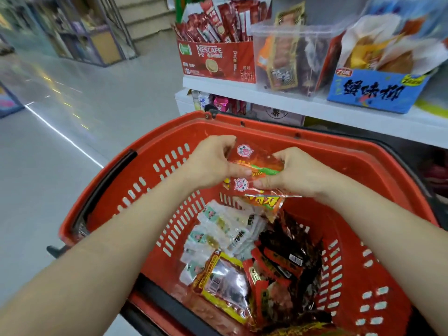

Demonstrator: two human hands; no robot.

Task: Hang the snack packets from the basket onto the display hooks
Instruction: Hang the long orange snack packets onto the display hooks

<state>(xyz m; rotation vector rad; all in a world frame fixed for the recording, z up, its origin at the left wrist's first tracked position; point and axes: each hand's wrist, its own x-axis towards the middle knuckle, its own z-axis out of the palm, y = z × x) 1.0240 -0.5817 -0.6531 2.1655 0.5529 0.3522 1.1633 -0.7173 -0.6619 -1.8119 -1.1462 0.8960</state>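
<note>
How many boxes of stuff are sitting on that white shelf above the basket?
3: red Nescafe box leftmost, clear tub in the middle, blue box rightmost. More may hide off-frame.

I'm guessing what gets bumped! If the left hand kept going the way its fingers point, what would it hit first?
Probably the right hand: the left hand points across the red snack packets both hands hold, straight at it.

I see a pale grey, glossy floor with streaked light reflections; a white shelf unit at right; blurred metal racks and pale steps farther off.
</note>
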